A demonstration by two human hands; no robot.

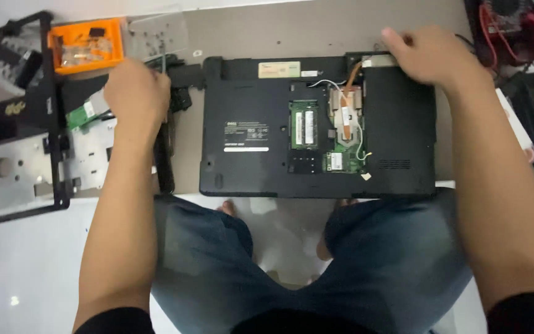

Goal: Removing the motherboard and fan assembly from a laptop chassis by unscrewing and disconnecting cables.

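I see a grey mat (316, 28) on a glossy white floor (26, 272). The matte black laptop base (316, 124) lies upside down on it, green boards and copper heat pipe exposed. My right hand (434, 55) presses its far corner, fingers curled. My left hand (137, 93) grips a thin tool, beside the orange tray (88, 43) and black frame (20, 124).

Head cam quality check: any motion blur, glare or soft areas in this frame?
Head view: left hand is motion-blurred and soft-edged, right hand slightly so; the upturned laptop base is fairly sharp; the white floor is bright, near blown out; lighting is even with soft shadows; the orange tray looks saturated.
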